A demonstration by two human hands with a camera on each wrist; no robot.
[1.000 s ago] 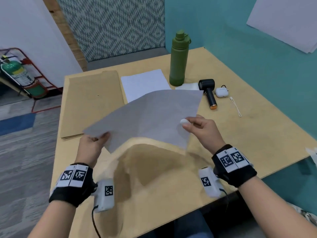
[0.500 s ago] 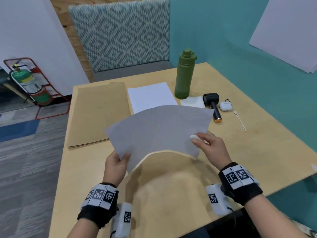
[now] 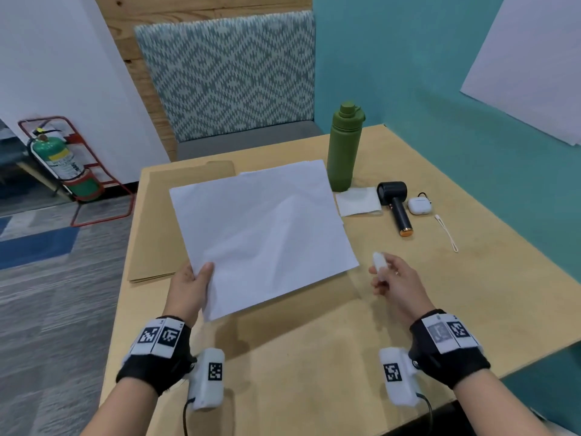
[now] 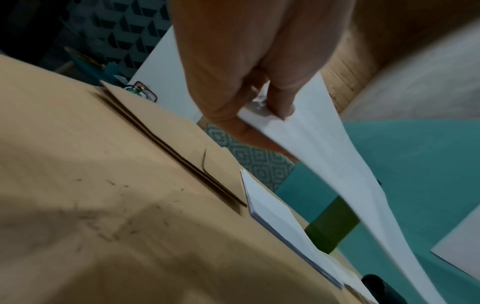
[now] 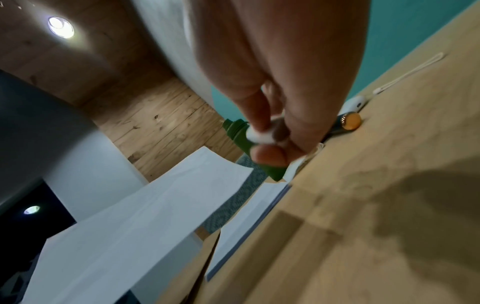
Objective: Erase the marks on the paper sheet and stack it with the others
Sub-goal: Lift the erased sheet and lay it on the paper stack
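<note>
A white paper sheet (image 3: 264, 234) hangs above the table, its face looking blank from the head view. My left hand (image 3: 191, 284) pinches the sheet's near left corner, thumb on top; in the left wrist view the left hand (image 4: 262, 111) grips the sheet (image 4: 337, 174) by its edge. The stack of white sheets (image 3: 311, 166) lies flat behind it, mostly hidden, and shows in the wrist views (image 4: 270, 209) (image 5: 249, 214). To the sheet's right, apart from it, my right hand (image 3: 393, 278) holds a small white eraser (image 3: 379, 262), which the right hand (image 5: 270, 142) pinches at its fingertips; the eraser (image 5: 259, 137) pokes out.
A brown folder (image 3: 157, 221) lies at the left of the wooden table (image 3: 314, 357). A green bottle (image 3: 344, 149) stands at the back right, with a folded tissue (image 3: 358, 201), a black handheld fan (image 3: 394, 206), a white earbud case (image 3: 419, 205) and a thin cord (image 3: 446, 232) beside it.
My right hand has let go of the sheet and drawn away to the right with the eraser. The left hand alone has swung the sheet flatter, over the stack.
</note>
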